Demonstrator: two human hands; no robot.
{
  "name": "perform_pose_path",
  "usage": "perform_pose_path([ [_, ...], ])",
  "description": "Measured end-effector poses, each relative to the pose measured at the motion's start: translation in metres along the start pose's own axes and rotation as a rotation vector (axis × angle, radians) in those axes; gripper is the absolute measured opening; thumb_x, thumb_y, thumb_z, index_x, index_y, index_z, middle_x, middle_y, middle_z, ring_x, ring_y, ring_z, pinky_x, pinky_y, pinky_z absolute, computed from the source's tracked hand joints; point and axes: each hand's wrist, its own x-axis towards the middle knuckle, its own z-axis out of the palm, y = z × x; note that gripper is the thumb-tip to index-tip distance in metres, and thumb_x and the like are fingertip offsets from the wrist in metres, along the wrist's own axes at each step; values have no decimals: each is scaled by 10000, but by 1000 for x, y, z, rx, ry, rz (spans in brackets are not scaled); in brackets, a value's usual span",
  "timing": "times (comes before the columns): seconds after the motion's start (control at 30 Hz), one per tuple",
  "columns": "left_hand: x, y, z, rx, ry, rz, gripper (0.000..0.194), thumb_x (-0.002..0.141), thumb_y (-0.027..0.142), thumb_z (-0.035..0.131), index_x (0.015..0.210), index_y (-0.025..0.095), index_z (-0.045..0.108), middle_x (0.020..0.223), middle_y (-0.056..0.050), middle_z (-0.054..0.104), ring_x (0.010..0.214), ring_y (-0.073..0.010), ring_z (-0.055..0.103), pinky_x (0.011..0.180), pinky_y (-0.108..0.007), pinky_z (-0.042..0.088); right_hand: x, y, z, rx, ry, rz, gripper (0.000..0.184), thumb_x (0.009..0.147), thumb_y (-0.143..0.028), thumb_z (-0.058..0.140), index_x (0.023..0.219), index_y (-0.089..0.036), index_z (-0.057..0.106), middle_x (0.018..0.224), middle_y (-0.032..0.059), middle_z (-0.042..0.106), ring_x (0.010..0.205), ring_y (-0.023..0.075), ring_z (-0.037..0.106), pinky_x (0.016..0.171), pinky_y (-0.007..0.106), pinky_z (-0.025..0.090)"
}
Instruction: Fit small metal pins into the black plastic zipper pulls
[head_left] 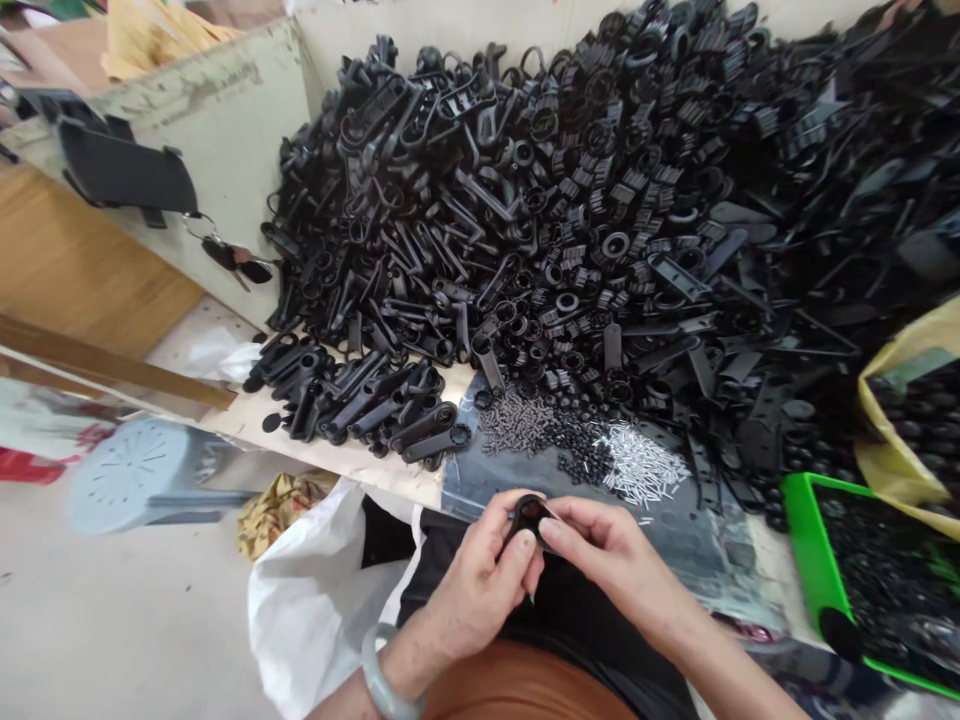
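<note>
Between both hands, over my lap, is a black plastic part with a ring-shaped end. My left hand is closed around it, thumb on its near side. The fingers of my right hand pinch the same part from the right. Most of its body is hidden by my fingers. Just beyond, on a dark mat, lie small piles of brownish-grey pieces, tiny black pieces and shiny metal pins.
A big heap of black plastic parts covers the bench. Similar long parts lie at its front left edge. At right stand a green bin and a yellow bag. A white sack and blue stool are at left.
</note>
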Motion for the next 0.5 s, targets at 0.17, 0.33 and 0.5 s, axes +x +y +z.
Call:
perform_pose_path([
  [0.17,4,2,2,-17,4,1,470,1037,508,497,1408,235,402,678,76,486,485,-52,330,462,-164,287,-1,3,5,32,84,-90,370,914,-529,681,886,-172,771,771,26,732,719,167,645,720,271,513],
  [0.33,5,6,8,2,36,8,426,1036,521,485,1331,214,454,687,62,466,546,-72,353,480,-166,289,-4,10,7,51,115,-109,349,926,-507,677,960,-171,767,816,40,758,745,180,673,740,283,536],
  [0.5,3,9,8,-12,17,26,420,1034,508,499,1338,221,454,693,61,471,550,-74,365,488,-171,300,-3,6,4,65,37,-70,382,929,-533,666,950,-160,746,720,35,740,660,174,670,676,287,536],
])
